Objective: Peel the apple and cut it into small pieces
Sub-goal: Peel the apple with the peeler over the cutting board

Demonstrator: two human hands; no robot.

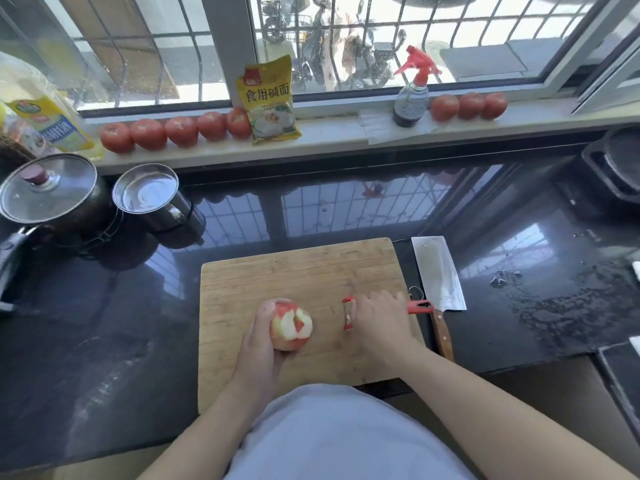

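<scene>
Sunlit window bars and a sill lined with tomatoes point(149, 134) overlook a glossy black bench point(104, 323), where a lidded pot point(52, 192) and a steel mug point(152, 197) stand at far left. On the sill, a yellow packet point(268, 100) leans near the middle and a red-topped spray bottle point(414, 95) stands farther right. At the bench's front edge lies a wooden cutting board point(301, 271). Over it, the left hand point(259, 341) has its grip wrapped around a partly peeled apple point(291, 329), pale flesh showing between strips of red skin. Just beside it, the right hand point(377, 323) has its grip clamped on a red peeler point(348, 315), blade end pointing toward the apple, apart from it. Right of the board, a cleaver point(440, 275) lies flat on the bench, wooden handle toward the person.
</scene>
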